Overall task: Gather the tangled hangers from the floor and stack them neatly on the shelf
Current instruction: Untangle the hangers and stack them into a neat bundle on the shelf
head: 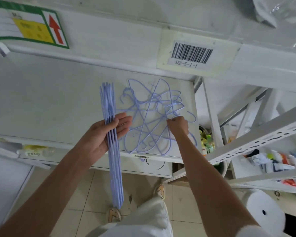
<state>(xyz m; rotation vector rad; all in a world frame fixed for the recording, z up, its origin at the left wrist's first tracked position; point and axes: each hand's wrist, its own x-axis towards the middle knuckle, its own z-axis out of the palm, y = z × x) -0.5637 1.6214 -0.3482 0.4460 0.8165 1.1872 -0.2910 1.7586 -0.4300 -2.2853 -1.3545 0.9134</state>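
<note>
Head view: left hand (pixel 108 132) half-open, cradling aligned hangers (pixel 114 151); right hand (pixel 178 126) pinching a wire in tangle (pixel 152 117) on shelf (pixel 58 100). Light, springy, snag-prone; best gripped at hook neck.

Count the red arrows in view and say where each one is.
1. The red arrow sits on the green-bordered sign at upper left, pointing up. Others may lie outside the frame.
</note>
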